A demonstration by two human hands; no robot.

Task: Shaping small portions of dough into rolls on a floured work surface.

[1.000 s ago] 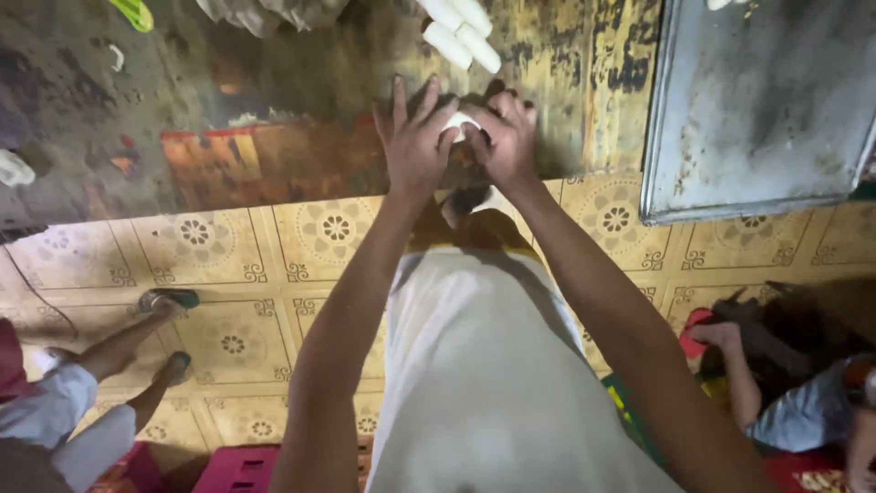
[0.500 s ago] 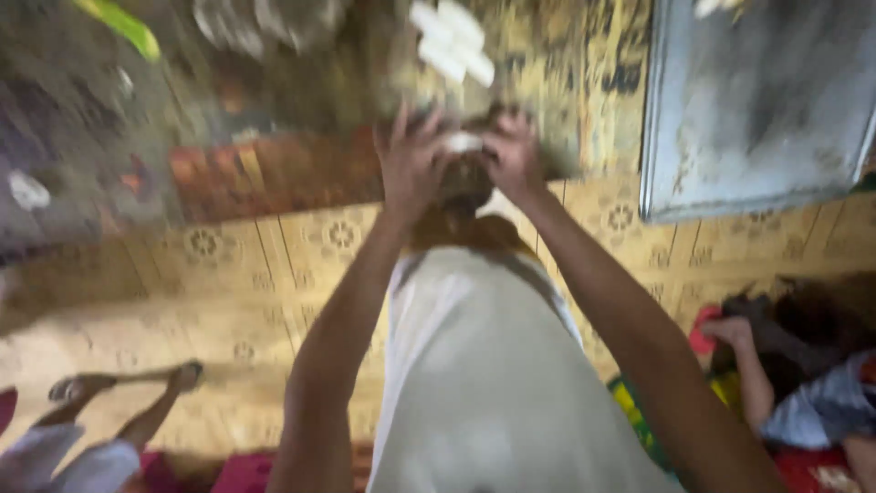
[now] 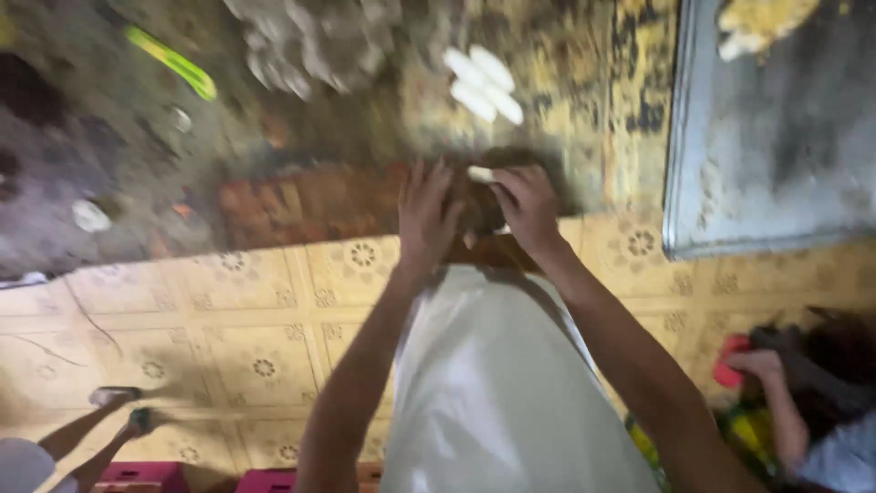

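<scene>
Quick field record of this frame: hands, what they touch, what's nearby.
view: head camera looking down, motion-blurred
left hand: fingers spread, pressing down on a dark lump
right hand: on the same lump, fingertips at a small white piece
nearby: white oblong pieces just beyond the hands
surface: stained worktop
right side: grey metal tray
far left: green strip
floor: patterned tiles
others: another person's hand at lower right
</scene>
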